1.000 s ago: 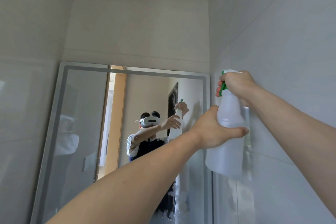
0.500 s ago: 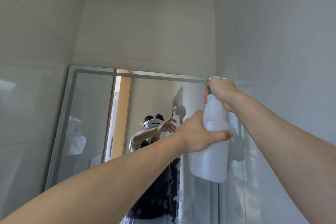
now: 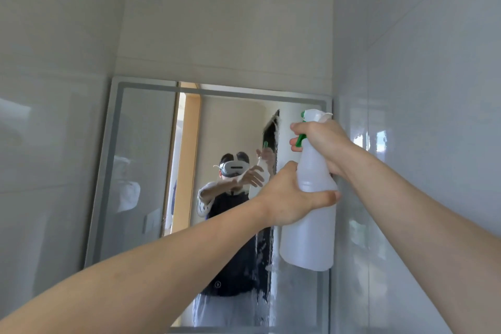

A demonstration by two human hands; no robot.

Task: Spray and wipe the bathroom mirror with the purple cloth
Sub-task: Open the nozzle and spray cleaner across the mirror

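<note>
The right hand (image 3: pixel 322 144) grips the spray bottle (image 3: pixel 311 214) at its green trigger (near the mirror (image 3: pixel 141 171)); the left hand (image 3: pixel 290 198) clasps its neck.

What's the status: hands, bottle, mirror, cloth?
Left hand grips spray bottle body; right hand on green trigger. Nozzle aimed at mirror, foam streaks on right side. Purple cloth not in view. Nothing blocking.
</note>
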